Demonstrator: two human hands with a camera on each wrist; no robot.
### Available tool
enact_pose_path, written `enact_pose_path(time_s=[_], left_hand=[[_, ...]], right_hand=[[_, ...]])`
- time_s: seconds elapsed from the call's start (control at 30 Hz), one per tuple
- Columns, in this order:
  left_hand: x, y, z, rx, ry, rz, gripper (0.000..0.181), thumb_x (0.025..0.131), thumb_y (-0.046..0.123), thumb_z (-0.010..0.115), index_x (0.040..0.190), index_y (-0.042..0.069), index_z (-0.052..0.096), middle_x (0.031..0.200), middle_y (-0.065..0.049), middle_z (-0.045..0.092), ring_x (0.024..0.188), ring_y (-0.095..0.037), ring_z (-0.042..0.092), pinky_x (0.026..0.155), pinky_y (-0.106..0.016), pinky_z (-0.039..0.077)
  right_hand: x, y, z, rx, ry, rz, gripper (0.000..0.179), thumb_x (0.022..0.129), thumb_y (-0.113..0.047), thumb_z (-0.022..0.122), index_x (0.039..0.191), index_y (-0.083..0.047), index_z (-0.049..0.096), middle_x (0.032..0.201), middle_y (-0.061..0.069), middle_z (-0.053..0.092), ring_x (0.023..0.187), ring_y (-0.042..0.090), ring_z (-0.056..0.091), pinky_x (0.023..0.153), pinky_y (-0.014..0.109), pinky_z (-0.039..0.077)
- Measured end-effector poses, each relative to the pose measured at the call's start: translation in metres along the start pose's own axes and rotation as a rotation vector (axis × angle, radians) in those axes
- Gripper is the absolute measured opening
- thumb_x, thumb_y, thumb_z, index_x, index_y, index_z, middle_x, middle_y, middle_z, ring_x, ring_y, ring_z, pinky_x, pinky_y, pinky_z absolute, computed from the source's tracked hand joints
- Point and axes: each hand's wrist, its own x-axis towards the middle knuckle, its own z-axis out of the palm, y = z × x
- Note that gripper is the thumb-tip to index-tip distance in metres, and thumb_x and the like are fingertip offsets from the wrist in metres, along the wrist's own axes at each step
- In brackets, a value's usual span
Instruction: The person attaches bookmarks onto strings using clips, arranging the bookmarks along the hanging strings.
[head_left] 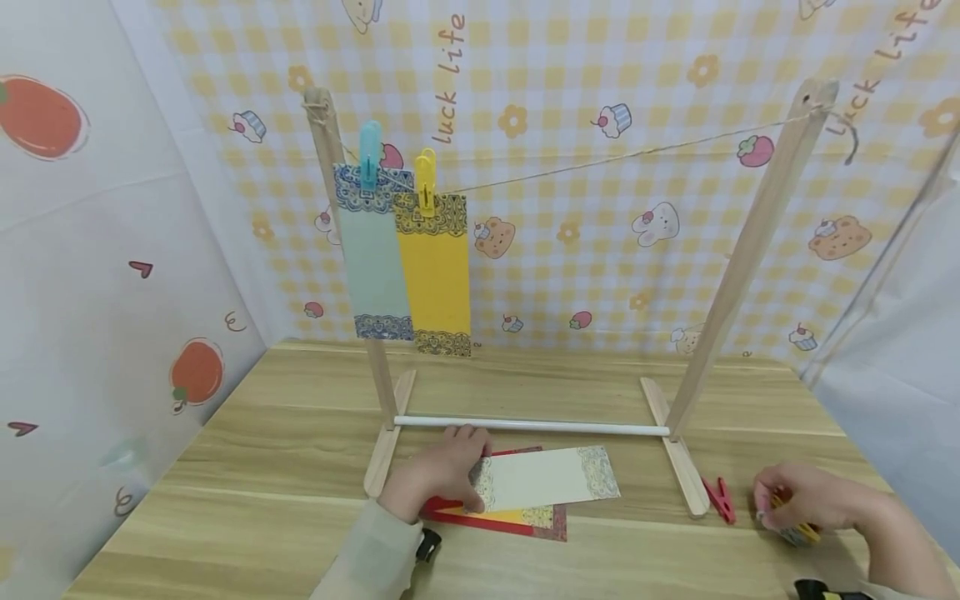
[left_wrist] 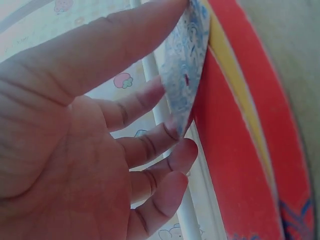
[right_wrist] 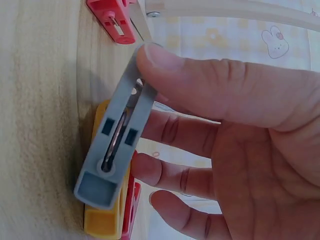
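My left hand [head_left: 438, 473] pinches the left end of a pale card [head_left: 536, 479] with patterned ends. In the left wrist view its blue-patterned end [left_wrist: 184, 70] lies between thumb and fingers, lifted off the cards beneath. Below it are a yellow card [head_left: 510, 517] and a red card [head_left: 517, 527], partly covered. Over at the right of the table, my right hand [head_left: 813, 497] holds a grey clothes peg [right_wrist: 116, 137] between thumb and fingers. A yellow clothes peg [right_wrist: 102, 222] and red plastic show just behind that peg.
A wooden stand carries a sagging string [head_left: 570, 171]. Near its left post [head_left: 381, 375], a blue peg [head_left: 369, 158] holds a pale green card [head_left: 375, 267] and a yellow peg [head_left: 425, 179] a yellow card [head_left: 435, 279]. A red peg [head_left: 722, 500] lies beside the right foot [head_left: 686, 475].
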Motion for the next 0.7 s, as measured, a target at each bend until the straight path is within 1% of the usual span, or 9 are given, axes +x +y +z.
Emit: enact_pose_path(time_s=[0.1, 0.17, 0.23, 0.33, 0.43, 0.53, 0.6, 0.7], left_hand=[[0.001, 0.0, 0.0, -0.019, 0.004, 0.007, 0.059, 0.069, 0.02, 0.092, 0.108, 0.013, 0.047, 0.091, 0.002, 0.048, 0.088, -0.016, 0.038, 0.072, -0.028, 0.04], [0.001, -0.001, 0.0, -0.051, -0.001, 0.008, 0.058, 0.071, 0.017, 0.09, 0.111, 0.012, 0.048, 0.088, 0.002, 0.05, 0.084, -0.015, 0.042, 0.071, -0.028, 0.041], [0.003, -0.001, 0.0, -0.076, -0.005, 0.016, 0.056, 0.074, 0.014, 0.088, 0.115, 0.012, 0.05, 0.087, 0.002, 0.053, 0.081, -0.014, 0.045, 0.071, -0.027, 0.043], [0.004, -0.002, -0.001, -0.103, -0.004, 0.039, 0.049, 0.077, 0.01, 0.084, 0.118, 0.01, 0.055, 0.093, 0.002, 0.058, 0.082, -0.013, 0.048, 0.076, -0.029, 0.046], [0.004, -0.004, -0.002, -0.104, 0.014, 0.07, 0.038, 0.081, 0.008, 0.08, 0.114, 0.01, 0.061, 0.095, 0.003, 0.06, 0.084, -0.013, 0.049, 0.078, -0.03, 0.047], [0.004, -0.006, -0.004, -0.117, 0.035, 0.105, 0.026, 0.085, 0.007, 0.076, 0.108, 0.008, 0.065, 0.092, 0.002, 0.059, 0.082, -0.014, 0.049, 0.077, -0.03, 0.046], [0.004, -0.006, -0.005, -0.136, 0.047, 0.128, 0.017, 0.088, 0.006, 0.073, 0.103, 0.007, 0.065, 0.088, 0.002, 0.058, 0.08, -0.014, 0.049, 0.075, -0.03, 0.045], [0.003, -0.006, -0.007, -0.161, 0.048, 0.149, 0.006, 0.091, 0.007, 0.069, 0.093, 0.009, 0.064, 0.081, 0.003, 0.055, 0.076, -0.012, 0.049, 0.071, -0.027, 0.044]], right_hand=[[-0.001, 0.001, -0.001, -0.013, 0.014, -0.012, 0.009, 0.09, 0.0, 0.063, 0.083, -0.002, 0.058, 0.079, -0.015, 0.053, 0.063, 0.0, 0.041, 0.051, 0.026, 0.032], [-0.002, 0.001, -0.001, -0.008, 0.019, -0.014, 0.009, 0.091, -0.001, 0.062, 0.083, -0.002, 0.057, 0.077, -0.015, 0.053, 0.06, -0.002, 0.04, 0.049, 0.025, 0.033], [-0.002, 0.0, -0.001, 0.015, 0.017, -0.017, 0.01, 0.094, 0.0, 0.059, 0.085, -0.001, 0.056, 0.075, -0.014, 0.052, 0.058, -0.004, 0.038, 0.047, 0.025, 0.032], [-0.003, -0.001, -0.001, 0.034, 0.027, -0.026, 0.01, 0.096, 0.001, 0.056, 0.086, 0.002, 0.054, 0.075, -0.014, 0.05, 0.059, -0.005, 0.037, 0.046, 0.025, 0.031], [-0.002, -0.003, -0.002, 0.018, 0.05, -0.052, 0.01, 0.097, 0.003, 0.055, 0.087, 0.003, 0.053, 0.077, -0.013, 0.05, 0.062, -0.004, 0.039, 0.048, 0.026, 0.031], [-0.002, -0.004, -0.002, -0.048, 0.105, -0.073, 0.009, 0.096, 0.004, 0.056, 0.087, 0.002, 0.053, 0.08, -0.011, 0.054, 0.066, -0.004, 0.045, 0.051, 0.026, 0.035], [-0.001, -0.006, -0.002, -0.084, 0.137, -0.053, 0.008, 0.096, 0.002, 0.057, 0.088, 0.0, 0.054, 0.082, -0.01, 0.057, 0.068, -0.003, 0.048, 0.053, 0.025, 0.038], [-0.001, -0.01, -0.002, -0.117, 0.167, 0.001, 0.007, 0.098, -0.003, 0.057, 0.091, 0.0, 0.056, 0.084, -0.007, 0.06, 0.07, -0.001, 0.052, 0.055, 0.025, 0.04]])
